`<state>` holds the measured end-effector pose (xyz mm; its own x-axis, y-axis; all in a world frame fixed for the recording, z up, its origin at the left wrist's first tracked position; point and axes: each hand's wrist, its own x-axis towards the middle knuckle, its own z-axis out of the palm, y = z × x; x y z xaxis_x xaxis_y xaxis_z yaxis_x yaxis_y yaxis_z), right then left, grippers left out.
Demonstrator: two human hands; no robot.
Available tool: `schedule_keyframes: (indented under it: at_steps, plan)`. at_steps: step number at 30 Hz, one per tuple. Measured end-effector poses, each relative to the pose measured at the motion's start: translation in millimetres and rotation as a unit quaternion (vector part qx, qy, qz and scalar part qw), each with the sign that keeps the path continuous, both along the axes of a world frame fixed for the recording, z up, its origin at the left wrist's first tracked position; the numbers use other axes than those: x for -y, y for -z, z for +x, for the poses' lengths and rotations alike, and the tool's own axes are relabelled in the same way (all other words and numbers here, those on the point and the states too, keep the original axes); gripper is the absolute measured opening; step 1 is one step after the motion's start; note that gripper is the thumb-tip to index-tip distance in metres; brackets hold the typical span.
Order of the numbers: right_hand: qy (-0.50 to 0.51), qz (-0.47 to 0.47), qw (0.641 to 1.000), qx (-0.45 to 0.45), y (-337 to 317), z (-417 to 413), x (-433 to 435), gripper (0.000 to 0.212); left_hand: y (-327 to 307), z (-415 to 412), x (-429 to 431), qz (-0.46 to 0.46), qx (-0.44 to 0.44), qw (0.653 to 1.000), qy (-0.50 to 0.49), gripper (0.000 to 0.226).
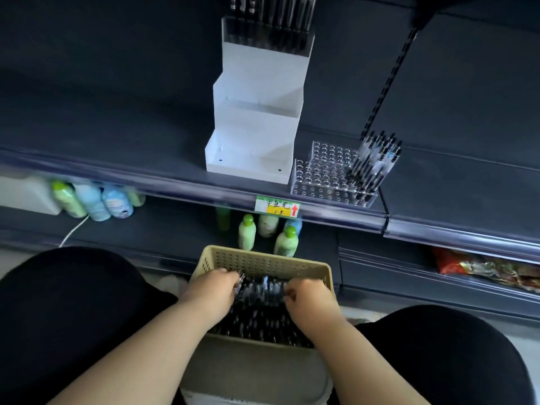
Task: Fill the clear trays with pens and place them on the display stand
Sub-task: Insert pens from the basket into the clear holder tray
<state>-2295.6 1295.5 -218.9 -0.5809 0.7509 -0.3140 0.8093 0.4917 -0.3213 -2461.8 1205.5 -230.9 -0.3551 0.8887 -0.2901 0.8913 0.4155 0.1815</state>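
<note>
While both hands are down in the beige basket point(263, 255) between the knees, the clear tray point(318, 176) that must take the load stands up ahead and off to the right, on the dark shelf point(117, 159) just beside the white display stand point(254, 127); the right hand point(309, 299) is therefore the nearer one for the lift. The left hand point(213, 290) has its fingers curled into the heap of pens point(260, 314) and seems to grip a few at the tips; the right hand's fingers are curled and pinch at the same heap; how the pens lie is too blurred to tell. The tray's long side runs along the shelf edge; standing pens point(374, 159) fill its right end only, so the free holes are at the left, toward the stand.
</note>
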Motion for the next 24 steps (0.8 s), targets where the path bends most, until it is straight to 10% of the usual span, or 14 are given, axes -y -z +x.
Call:
schedule_keyframes:
  at_steps: [24]
  plan:
    - [0.09,-0.085,0.978,0.168,59,-47,-13,0.029,71,29,-39,-0.091,0.086,0.989,-0.072,0.045]
